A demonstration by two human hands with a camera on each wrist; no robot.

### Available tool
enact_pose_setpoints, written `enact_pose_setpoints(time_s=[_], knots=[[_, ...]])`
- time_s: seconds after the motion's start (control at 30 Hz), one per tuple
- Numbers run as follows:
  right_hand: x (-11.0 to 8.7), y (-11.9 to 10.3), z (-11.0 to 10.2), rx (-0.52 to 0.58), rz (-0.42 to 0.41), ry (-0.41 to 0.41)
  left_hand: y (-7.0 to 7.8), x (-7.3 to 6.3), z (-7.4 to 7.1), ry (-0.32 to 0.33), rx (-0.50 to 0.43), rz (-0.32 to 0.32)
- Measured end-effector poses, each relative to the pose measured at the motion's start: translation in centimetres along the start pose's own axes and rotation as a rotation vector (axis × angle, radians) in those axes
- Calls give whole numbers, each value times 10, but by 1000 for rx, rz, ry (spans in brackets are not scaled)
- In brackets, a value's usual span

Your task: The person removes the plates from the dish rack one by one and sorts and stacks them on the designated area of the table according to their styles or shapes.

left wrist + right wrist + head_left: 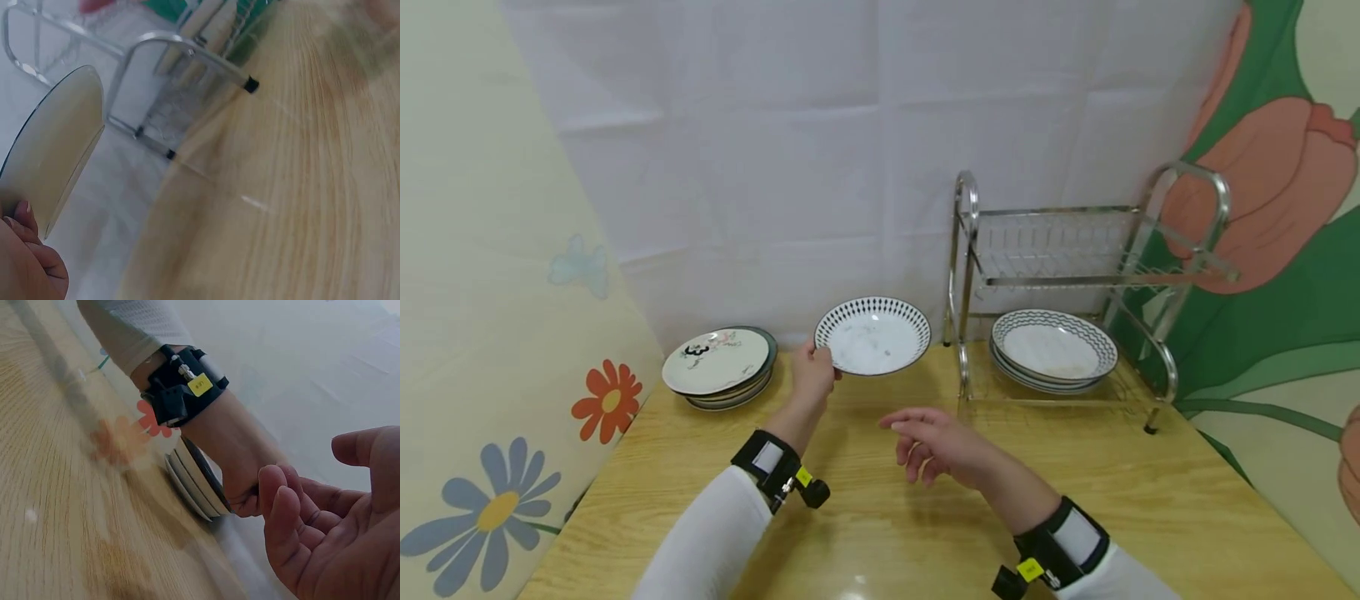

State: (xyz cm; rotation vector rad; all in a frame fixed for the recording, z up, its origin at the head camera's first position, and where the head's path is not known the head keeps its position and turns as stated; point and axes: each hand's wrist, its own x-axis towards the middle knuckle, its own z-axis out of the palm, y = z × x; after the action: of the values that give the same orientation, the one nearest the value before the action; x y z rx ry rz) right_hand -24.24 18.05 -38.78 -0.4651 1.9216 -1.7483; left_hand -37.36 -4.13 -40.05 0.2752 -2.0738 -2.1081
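My left hand (814, 372) grips the left edge of a white plate (874, 337) with a black diamond-patterned rim. The plate is raised above the table near the back wall, its inner face tilted toward me. In the left wrist view the pale underside of this plate (59, 147) shows, with fingers (28, 240) curled at its lower edge. My right hand (936, 446) hovers over the table, right of and nearer than the plate, holding nothing. Its fingers are loosely bent in the right wrist view, where the right hand (337, 531) overlaps the left hand.
A stack of several plates (718, 367) sits at the back left, the top one with a dark and pink design. At the right stands a two-tier metal dish rack (1097, 281); patterned plates (1052, 346) lie stacked on its lower tier. The wooden table (865, 533) meets a cloth-covered wall.
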Motion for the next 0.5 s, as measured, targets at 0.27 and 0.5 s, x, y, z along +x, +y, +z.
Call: enact_pose_setpoints(time_s=[0.27,0.5], knots=[[1,3,5,-16,-2,-9,-35,24,2,71,75,-38],[0,2,6,-21,-1,-14,-50,27,1,86,126,-68]])
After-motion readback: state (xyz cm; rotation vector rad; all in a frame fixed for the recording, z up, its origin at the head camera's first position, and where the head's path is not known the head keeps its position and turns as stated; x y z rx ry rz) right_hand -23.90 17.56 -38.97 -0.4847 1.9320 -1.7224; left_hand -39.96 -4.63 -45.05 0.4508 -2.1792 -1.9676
